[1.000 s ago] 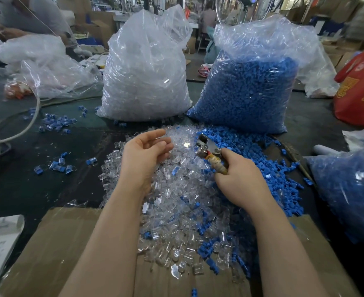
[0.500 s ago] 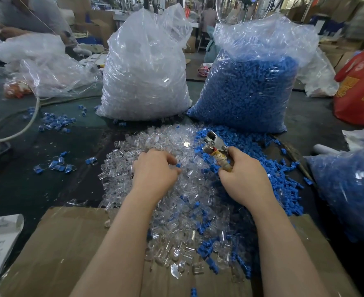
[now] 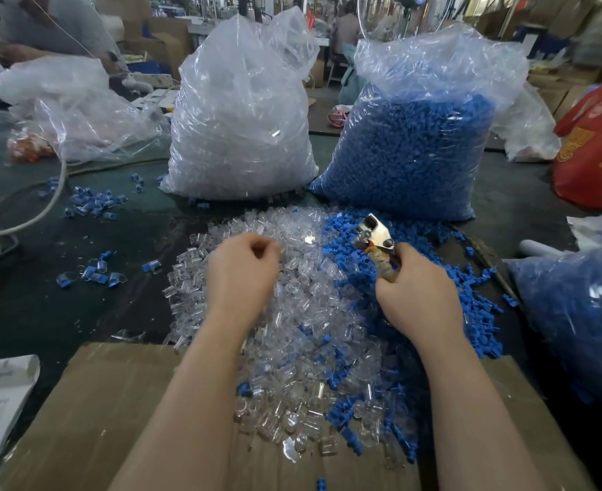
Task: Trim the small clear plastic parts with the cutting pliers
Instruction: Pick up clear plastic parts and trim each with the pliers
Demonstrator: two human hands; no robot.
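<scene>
A heap of small clear plastic parts [image 3: 292, 320] lies on the dark table in front of me, mixed with blue parts [image 3: 469, 313] on its right side. My left hand [image 3: 243, 274] sits knuckles-up on the clear heap, fingers and thumb curled together in a pinch on clear parts; the piece itself is hidden under the fingers. My right hand [image 3: 416, 295] grips the wrapped handles of the cutting pliers [image 3: 375, 235]. Their shiny metal jaws point up and away, above the blue parts and a hand's width right of my left hand.
Behind the heap stand a tall bag of clear parts [image 3: 239, 129] and a bag of blue parts [image 3: 416, 147]. Another blue-filled bag [image 3: 583, 313] lies at the right, with a red bag [image 3: 597, 154] behind it. Cardboard [image 3: 97, 402] covers the near edge. A cable [image 3: 27, 214] and loose blue parts lie left.
My left hand, open above the heap a second ago, dipped into the clear parts and curled its fingers. My right hand with the pliers moved slightly right and up.
</scene>
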